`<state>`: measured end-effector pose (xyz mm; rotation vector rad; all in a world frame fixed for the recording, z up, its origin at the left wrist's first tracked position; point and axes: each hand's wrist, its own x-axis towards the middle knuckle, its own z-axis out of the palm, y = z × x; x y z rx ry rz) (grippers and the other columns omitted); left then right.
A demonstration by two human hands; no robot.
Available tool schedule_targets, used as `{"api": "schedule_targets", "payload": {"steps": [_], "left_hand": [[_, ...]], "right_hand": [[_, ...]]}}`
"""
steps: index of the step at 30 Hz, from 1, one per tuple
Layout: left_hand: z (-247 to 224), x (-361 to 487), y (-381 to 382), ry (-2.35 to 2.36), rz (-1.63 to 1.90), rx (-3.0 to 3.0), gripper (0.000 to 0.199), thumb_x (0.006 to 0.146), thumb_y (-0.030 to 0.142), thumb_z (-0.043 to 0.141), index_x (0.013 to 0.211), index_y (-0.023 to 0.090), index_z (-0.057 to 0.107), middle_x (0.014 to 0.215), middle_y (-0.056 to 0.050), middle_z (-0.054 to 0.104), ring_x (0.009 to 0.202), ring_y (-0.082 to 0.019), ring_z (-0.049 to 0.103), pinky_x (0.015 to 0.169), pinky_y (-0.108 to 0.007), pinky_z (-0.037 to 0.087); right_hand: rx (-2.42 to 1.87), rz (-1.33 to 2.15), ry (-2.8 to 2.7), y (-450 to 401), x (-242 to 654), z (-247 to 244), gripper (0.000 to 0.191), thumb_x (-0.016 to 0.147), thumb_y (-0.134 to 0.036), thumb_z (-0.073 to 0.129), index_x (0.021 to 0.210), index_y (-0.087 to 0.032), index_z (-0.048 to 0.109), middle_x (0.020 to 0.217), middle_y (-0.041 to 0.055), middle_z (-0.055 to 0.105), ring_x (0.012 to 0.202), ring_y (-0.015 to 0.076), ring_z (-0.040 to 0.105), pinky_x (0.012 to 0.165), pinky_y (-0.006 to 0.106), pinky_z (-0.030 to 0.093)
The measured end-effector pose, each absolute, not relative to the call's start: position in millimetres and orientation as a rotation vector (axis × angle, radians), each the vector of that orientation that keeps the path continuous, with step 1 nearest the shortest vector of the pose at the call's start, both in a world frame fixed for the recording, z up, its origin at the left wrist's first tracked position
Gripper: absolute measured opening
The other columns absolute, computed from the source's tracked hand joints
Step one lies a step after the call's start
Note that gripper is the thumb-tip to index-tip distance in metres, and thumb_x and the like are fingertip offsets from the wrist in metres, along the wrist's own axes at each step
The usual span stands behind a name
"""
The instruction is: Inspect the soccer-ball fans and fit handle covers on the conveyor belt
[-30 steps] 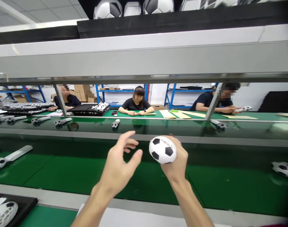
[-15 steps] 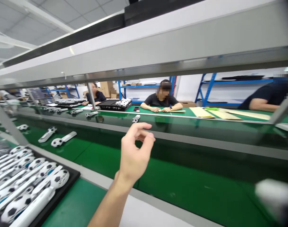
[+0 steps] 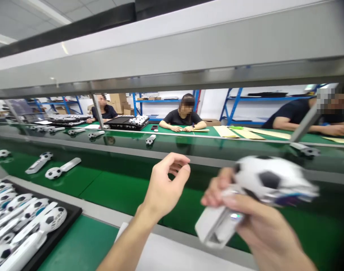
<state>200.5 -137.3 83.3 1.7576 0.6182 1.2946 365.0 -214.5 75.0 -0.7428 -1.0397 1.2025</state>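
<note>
Wht/blk ball gadget point(image 3: 269, 178) | tilted, hndl point(image 3: 207, 226) low | LED point(image 3: 235, 215) lit | in R hand point(image 3: 263, 220)

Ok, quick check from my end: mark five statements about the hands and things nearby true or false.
1. The right hand grips a soccer-ball-patterned device. True.
2. The left hand holds a second device. False: it is loosely curled, with nothing visible in it.
3. A black tray at lower left holds similar devices. True.
4. The white sheet lies inside the tray. False: it lies to the tray's right, partly behind the left forearm.
5. Several more devices lie on the green surface beyond the tray. True.
</note>
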Motion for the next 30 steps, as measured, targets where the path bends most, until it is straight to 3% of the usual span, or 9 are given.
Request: {"api": "schedule_targets", "payload": {"steps": [3, 7, 13, 20, 25, 27, 30], "left_hand": [[80, 206, -135, 0.522, 1.118, 1.673, 0.023, 0.096, 0.033, 0.057, 0.114, 0.02, 0.064, 0.113, -0.005, 0.067, 0.091, -0.015, 0.064, 0.084, -0.026, 0.051], [78, 206, -135, 0.501, 0.943, 1.603, 0.037, 0.098, 0.045, 0.053, 0.129, 0.026, 0.06, 0.101, -0.002, 0.066, 0.071, -0.01, 0.058, 0.072, -0.022, 0.05], [77, 202, -138, 0.513, 0.833, 1.612, 0.042, 0.098, 0.048, 0.051, 0.139, 0.036, 0.053, 0.078, 0.004, 0.056, 0.065, -0.008, 0.05, 0.063, -0.016, 0.045], [76, 198, -138, 0.437, 0.825, 1.619, 0.045, 0.094, 0.05, 0.06, 0.135, 0.034, 0.053, 0.09, 0.003, 0.059, 0.074, -0.009, 0.052, 0.067, -0.016, 0.046], [74, 195, -130, 0.425, 0.957, 1.561, 0.047, 0.092, 0.051, 0.063, 0.133, 0.031, 0.052, 0.089, 0.002, 0.062, 0.058, -0.006, 0.05, 0.049, -0.015, 0.041], [75, 195, -126, 0.427, 1.113, 1.516, 0.046, 0.088, 0.049, 0.069, 0.127, 0.028, 0.056, 0.089, 0.001, 0.062, 0.062, -0.007, 0.056, 0.053, -0.015, 0.046], [79, 195, -122, 0.395, 1.215, 1.371, 0.051, 0.078, 0.045, 0.08, 0.117, 0.023, 0.057, 0.086, 0.0, 0.063, 0.068, -0.013, 0.064, 0.061, -0.022, 0.054]], "right_hand": [[-0.379, 1.809, -0.824, -190, 346, 58, 0.019, 0.064, -0.03, 0.066, 0.072, -0.021, 0.051, 0.049, -0.0087, 0.043, 0.037, 0.0062, 0.032, 0.04, 0.019, 0.039], [-0.381, 1.885, -0.819, -172, 338, 40, 0.017, 0.056, -0.027, 0.059, 0.07, -0.021, 0.05, 0.048, -0.0071, 0.049, 0.036, 0.0079, 0.036, 0.039, 0.02, 0.044], [-0.396, 1.966, -0.787, -184, 335, 46, 0.018, 0.055, -0.026, 0.06, 0.071, -0.02, 0.055, 0.049, -0.0066, 0.053, 0.036, 0.0088, 0.039, 0.039, 0.021, 0.045], [-0.453, 2.068, -0.799, -185, 327, 39, 0.017, 0.06, -0.03, 0.063, 0.063, -0.014, 0.061, 0.051, 0.0008, 0.055, 0.047, 0.0119, 0.054, 0.046, 0.02, 0.048], [-0.66, 1.816, -0.91, -198, 329, 53, 0.039, 0.072, -0.043, 0.077, 0.095, -0.015, 0.062, 0.081, 0.0046, 0.067, 0.067, 0.019, 0.068, 0.057, 0.032, 0.059], [-0.867, 1.631, -1.117, -206, 332, 65, 0.043, 0.082, -0.051, 0.073, 0.106, -0.018, 0.06, 0.09, 0.0051, 0.068, 0.076, 0.0206, 0.069, 0.067, 0.036, 0.06], [-1.226, 1.153, -1.393, -212, 338, 76, 0.043, 0.089, -0.057, 0.065, 0.104, -0.017, 0.065, 0.092, 0.0067, 0.069, 0.085, 0.0208, 0.066, 0.08, 0.036, 0.056]]}}
